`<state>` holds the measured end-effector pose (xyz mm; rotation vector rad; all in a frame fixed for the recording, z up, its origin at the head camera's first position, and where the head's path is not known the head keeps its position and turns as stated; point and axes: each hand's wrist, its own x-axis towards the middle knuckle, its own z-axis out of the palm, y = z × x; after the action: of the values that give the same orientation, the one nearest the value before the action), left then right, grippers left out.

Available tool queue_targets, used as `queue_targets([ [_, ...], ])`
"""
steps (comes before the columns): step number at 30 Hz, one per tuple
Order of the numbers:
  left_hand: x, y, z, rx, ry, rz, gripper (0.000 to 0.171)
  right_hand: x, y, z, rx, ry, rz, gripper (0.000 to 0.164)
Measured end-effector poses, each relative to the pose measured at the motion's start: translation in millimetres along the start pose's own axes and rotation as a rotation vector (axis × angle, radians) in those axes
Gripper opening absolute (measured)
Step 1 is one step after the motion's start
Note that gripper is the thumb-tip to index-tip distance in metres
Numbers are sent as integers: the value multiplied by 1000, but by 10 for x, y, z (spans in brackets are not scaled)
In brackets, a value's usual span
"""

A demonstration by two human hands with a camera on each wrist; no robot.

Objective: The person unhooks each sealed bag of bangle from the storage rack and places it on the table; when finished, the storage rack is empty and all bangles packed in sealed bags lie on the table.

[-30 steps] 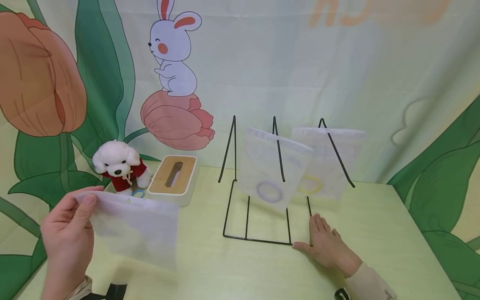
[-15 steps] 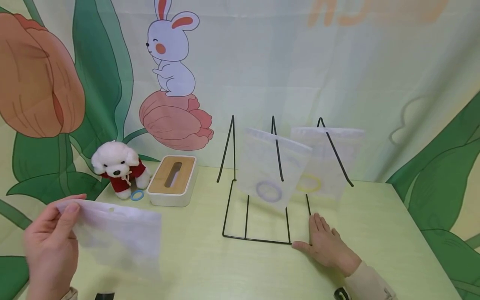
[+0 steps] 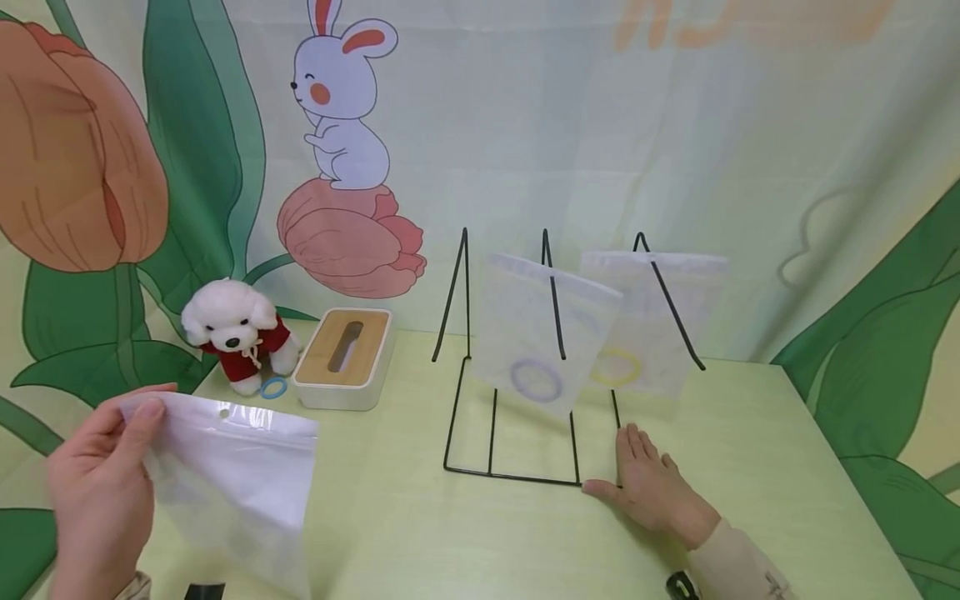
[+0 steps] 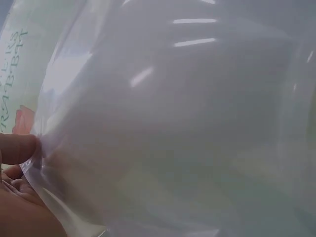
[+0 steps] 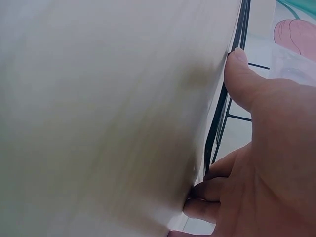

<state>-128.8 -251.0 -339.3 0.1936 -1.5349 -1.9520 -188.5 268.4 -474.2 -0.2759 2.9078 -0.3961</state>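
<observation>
Left hand [image 3: 105, 479] pinches a white bag [image 3: 236, 483] near the surface's [image 3: 420, 542] left edge; right hand [image 3: 654, 487], fingers straight, touches the black rack [image 3: 491, 475]

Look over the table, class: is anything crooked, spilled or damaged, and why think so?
The purple-ring bag hangs crooked on the black rack: its top edge slopes down toward the right of the head view, while the yellow-ring bag hangs nearly level. I see no spill or damage.
</observation>
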Motion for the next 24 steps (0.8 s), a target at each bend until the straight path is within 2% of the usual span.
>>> queue_targets([
  [4, 13, -9, 10, 162, -22, -75, 29, 0, 2, 4, 2, 4, -4, 106],
  [6, 19, -30, 8, 187, -45, -97, 30, 1, 3, 4, 3, 6, -4, 106],
  [11, 31, -115, 5, 181, -109, -121, 27, -4, 0, -5, 3, 10, -8, 107],
  [14, 33, -178, -1, 230, -145, -136, 23, -7, -4, -13, 3, 6, -6, 108],
  [18, 57, -276, 7, 358, -181, -175, 25, -16, -12, -32, 12, -2, -5, 107],
  [24, 96, -419, 56, 637, -237, -184, 44, -15, -2, -21, 17, -5, -4, 108],
])
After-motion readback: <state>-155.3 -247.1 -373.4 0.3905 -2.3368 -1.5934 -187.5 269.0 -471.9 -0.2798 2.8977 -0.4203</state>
